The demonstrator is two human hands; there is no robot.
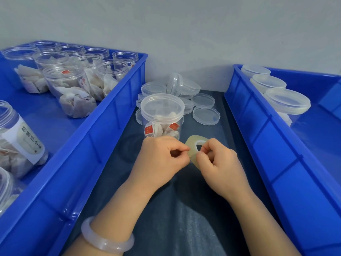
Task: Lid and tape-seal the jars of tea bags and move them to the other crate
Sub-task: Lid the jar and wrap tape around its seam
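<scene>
I take the clear round plastic jar of tea bags [162, 117] as my marker. It is already capped with a translucent lid and stands upright on the dark blue cloth [184, 209]. Just in front of it, both hands meet on a small roll of clear yellowish tape [190, 145]. My right hand [215, 159] grips the roll with its fingers curled at the hole. My left hand [162, 154] pinches the roll's near edge between thumb and forefinger, I judge to pick up the free end; whether that end is lifted I cannot tell.

The roll looks squashed out of round, so I judge it soft and light. I would hold it by the core and squeeze no harder. The tape will be thin, sticky and prone to folding on itself, so it wants tension. The jar should be light, stiff and smooth-walled, likely to slide or tip on the cloth. I would steady it by the lid's rim while wrapping the seam.

Behind the jar lie loose clear plastic lids [206, 115]. Left of it is a blue plastic crate [103, 130] of open jars [73, 85]. Right of it, a second blue crate [258, 137] holds lidded jars [287, 100].
</scene>
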